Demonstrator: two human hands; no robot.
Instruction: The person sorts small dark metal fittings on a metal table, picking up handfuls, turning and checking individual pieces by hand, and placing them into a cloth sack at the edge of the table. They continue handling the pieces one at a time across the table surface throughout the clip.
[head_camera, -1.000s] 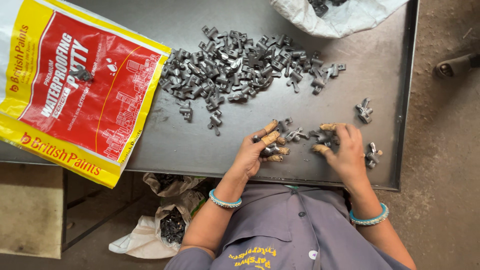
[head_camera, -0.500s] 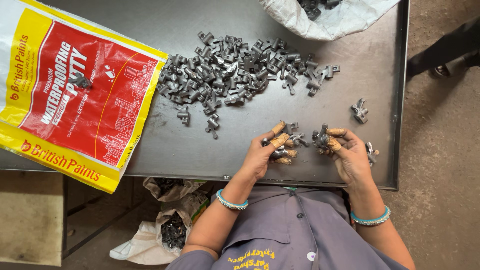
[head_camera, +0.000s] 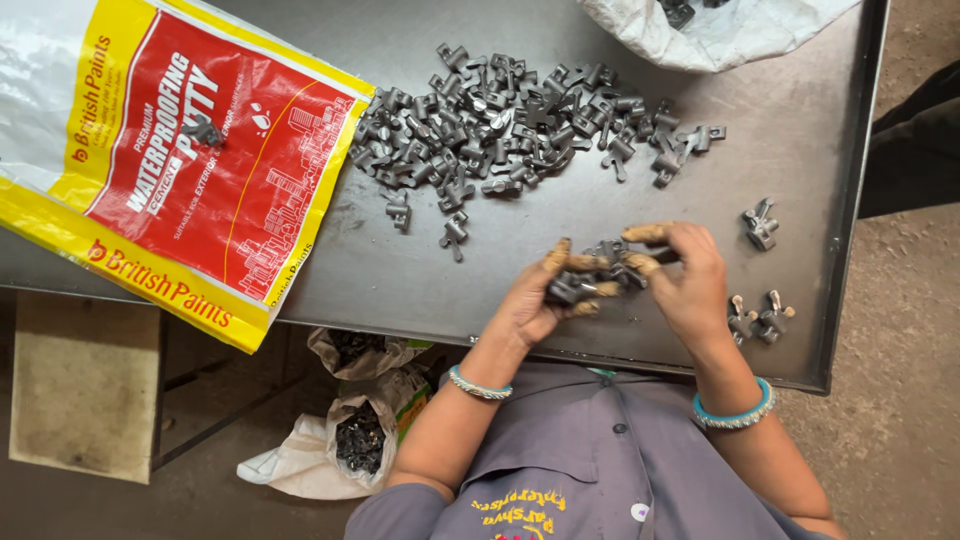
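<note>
Nearest, below the bench (head_camera: 400, 290) edge, two open sacks on the floor (head_camera: 340, 440) show dark metal parts inside, beside a flat pale block (head_camera: 85, 385). Just above them the person's grey shirt fills the lower middle, with a bangle on each wrist.

Both hands meet over the front strip of the dark bench. The left hand (head_camera: 540, 295) curls its fingers round a small grey metal fitting (head_camera: 570, 290), gripping it; the fingertips wear tan wrappings. The right hand (head_camera: 685, 275) lies close against it, fingers bent over a second small fitting (head_camera: 630, 275), pinching it, so the two hands almost touch and hide most of what they hold.

Just right of the right hand, a few loose fittings (head_camera: 760, 318) lie near the bench's front corner, and another pair (head_camera: 760, 225) sits a little farther back.

Beyond the hands, well apart from them, a wide heap of the same grey fittings (head_camera: 510, 125) spreads across the middle of the bench. To its left a large red, yellow and white sack (head_camera: 180, 160) lies flat, one stray fitting (head_camera: 205, 130) on it. At the far edge a white bag (head_camera: 720, 35) holds more parts.
</note>
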